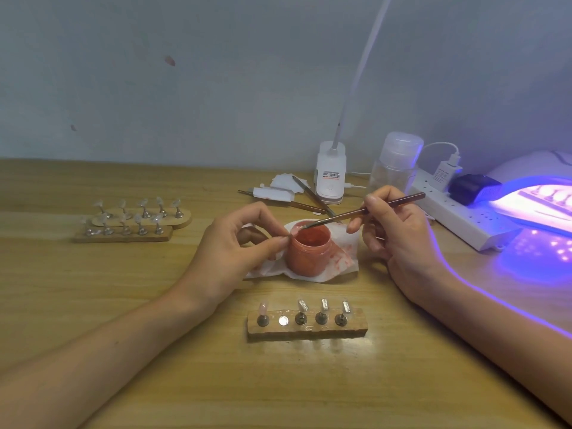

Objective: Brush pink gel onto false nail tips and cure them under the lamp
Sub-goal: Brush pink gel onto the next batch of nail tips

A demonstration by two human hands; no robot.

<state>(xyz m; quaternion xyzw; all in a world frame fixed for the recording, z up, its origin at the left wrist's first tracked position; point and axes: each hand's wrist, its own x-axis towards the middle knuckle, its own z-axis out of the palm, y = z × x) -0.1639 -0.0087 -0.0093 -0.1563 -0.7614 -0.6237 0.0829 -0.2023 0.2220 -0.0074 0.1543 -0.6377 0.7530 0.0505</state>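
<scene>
head camera view looked down on a light wooden table (pixel 93 305) set against a pale wall. at the centre stood a small open round jar of pink gel (pixel 308 250), resting on a crumpled white wipe stained pink (pixel 340 261). the left hand (pixel 235 243) had thumb and forefinger pinched narrowly together at the jar's left rim, seemingly on a small nail tip; exactly what they held could not be told. the right hand (pixel 399 230) gripped a thin brown-handled brush (pixel 365 210) in closed fingers, its bristle end touching the jar's far rim. nearer the person lay a rectangular wooden block (pixel 309 329) carrying four upright stands with nail tips, the leftmost tip pink, the others clear, and one bare metal disc. far left sat two more wooden holders of clear tips (pixel 133 221). at the right edge a white curing lamp (pixel 532 199) glowed violet, beside a white power strip (pixel 458 218).
</scene>
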